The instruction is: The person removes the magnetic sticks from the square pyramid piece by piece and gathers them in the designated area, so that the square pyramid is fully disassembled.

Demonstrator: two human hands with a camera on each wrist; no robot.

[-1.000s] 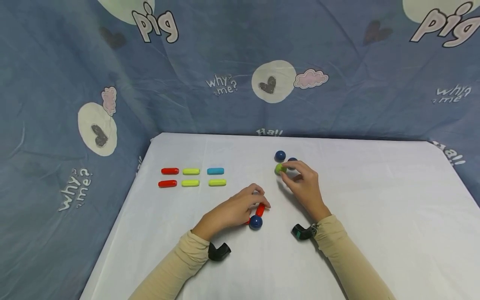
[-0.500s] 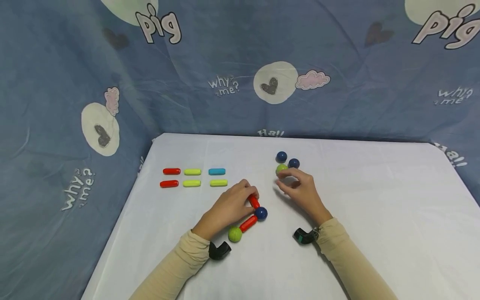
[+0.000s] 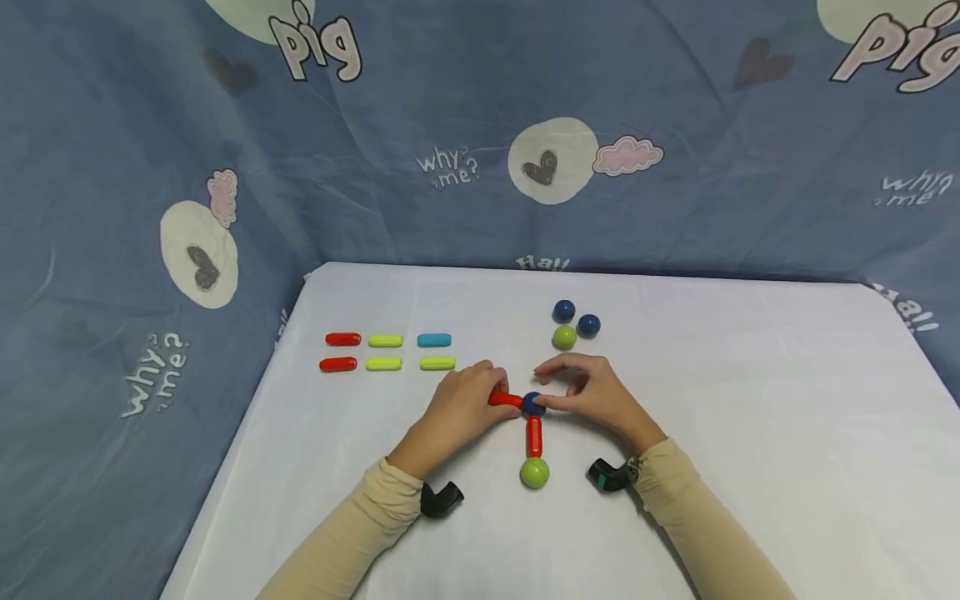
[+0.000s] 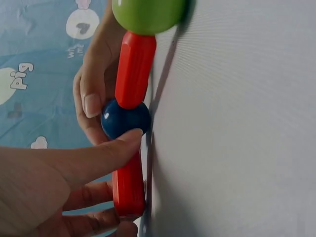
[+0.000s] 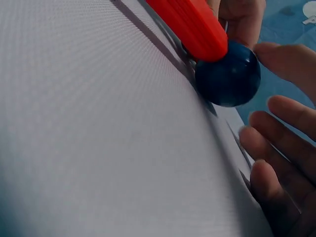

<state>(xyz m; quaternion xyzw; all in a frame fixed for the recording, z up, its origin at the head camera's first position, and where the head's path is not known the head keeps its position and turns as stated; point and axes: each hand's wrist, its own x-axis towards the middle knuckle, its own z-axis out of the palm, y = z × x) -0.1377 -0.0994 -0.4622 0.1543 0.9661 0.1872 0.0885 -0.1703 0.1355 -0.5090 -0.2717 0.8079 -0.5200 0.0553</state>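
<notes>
My left hand (image 3: 467,408) pinches a red rod (image 4: 129,190) between thumb and fingers, its thumb tip reaching the dark blue ball (image 4: 124,120) at the rod's end. A second red rod (image 3: 534,437) runs from that ball towards me and ends in a green ball (image 3: 534,473). On the other side, my right hand (image 3: 596,398) has its thumb tip at the blue ball, while its other fingers spread apart with nothing between them, as the right wrist view shows. Part of the held rod is hidden behind the left fingers in the head view.
Two rows of short rods lie at the left: red rods (image 3: 338,364), yellow-green rods (image 3: 384,364) and a blue rod (image 3: 434,340). Behind the right hand sit a green ball (image 3: 564,337) and two dark blue balls (image 3: 588,325). A patterned cloth (image 3: 450,217) stands behind the white table (image 3: 750,433).
The joined rods and balls have swung round, the green-ended rod now pointing straight towards me. My right hand has left the loose green ball and come down to the joined blue ball.
</notes>
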